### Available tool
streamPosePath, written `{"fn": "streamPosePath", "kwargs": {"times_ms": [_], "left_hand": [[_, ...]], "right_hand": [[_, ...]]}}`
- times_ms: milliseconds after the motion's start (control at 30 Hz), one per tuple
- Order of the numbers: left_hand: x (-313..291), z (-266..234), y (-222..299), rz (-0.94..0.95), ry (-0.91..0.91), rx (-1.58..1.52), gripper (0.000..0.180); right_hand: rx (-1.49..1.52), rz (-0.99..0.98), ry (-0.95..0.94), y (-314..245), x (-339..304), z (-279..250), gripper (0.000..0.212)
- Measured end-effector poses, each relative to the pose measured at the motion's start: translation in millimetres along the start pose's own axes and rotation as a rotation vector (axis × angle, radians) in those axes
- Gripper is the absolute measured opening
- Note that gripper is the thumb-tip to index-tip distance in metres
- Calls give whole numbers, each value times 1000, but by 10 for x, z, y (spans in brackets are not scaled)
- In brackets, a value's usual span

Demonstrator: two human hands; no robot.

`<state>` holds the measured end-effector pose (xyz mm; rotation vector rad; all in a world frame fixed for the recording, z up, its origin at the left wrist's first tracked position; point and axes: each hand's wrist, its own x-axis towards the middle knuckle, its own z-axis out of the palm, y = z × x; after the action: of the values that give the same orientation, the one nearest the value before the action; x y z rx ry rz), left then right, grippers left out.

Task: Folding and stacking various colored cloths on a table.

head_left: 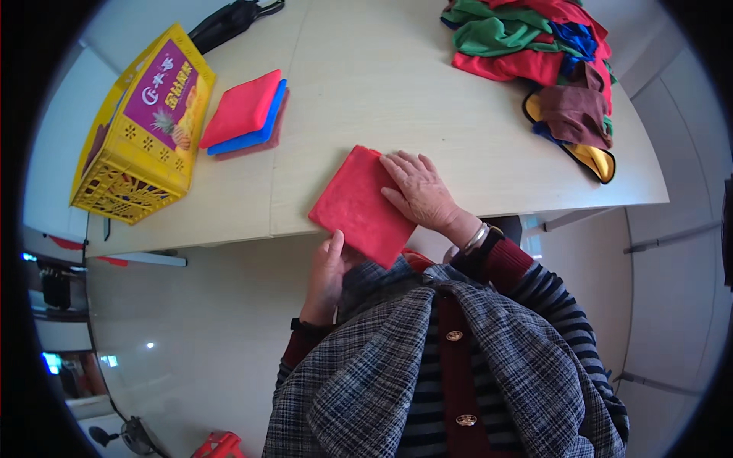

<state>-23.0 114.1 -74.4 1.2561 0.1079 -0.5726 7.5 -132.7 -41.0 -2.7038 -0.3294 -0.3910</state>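
A red cloth (357,204), folded into a square, lies at the table's near edge with its near corner jutting over it. My left hand (326,276) grips its near left edge, the thumb on top and the fingers hidden underneath. My right hand (418,191) rests flat on the cloth's right side, fingers stretched out. Farther left is a small stack of folded cloths: a red one (243,105) on top, a blue one (263,131) below it and a dull reddish one (276,139) at the bottom.
A yellow plastic crate (141,156) with a purple panel stands at the table's left. Behind it lies a black bag-like object (229,24). Rumpled red, green, blue and brown cloths (527,46) are heaped at the far right of the pale table (366,84).
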Motion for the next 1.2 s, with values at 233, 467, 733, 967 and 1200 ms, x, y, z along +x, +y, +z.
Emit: {"fn": "streamPosePath", "kwargs": {"times_ms": [233, 467, 733, 967, 1200], "left_hand": [[-162, -66, 53, 137, 87, -398, 46], [-70, -405, 1632, 245, 240, -305, 44], [1242, -681, 3257, 501, 79, -319, 38], [2081, -1615, 2715, 233, 333, -449, 31], [2433, -1430, 2408, 183, 236, -414, 33]], "right_hand": [[272, -160, -24, -313, -70, 54, 55], [104, 8, 172, 302, -420, -150, 51], [18, 73, 179, 323, -447, -216, 44], [57, 59, 183, 238, -399, -202, 39], [9, 105, 200, 403, -524, -229, 39]]}}
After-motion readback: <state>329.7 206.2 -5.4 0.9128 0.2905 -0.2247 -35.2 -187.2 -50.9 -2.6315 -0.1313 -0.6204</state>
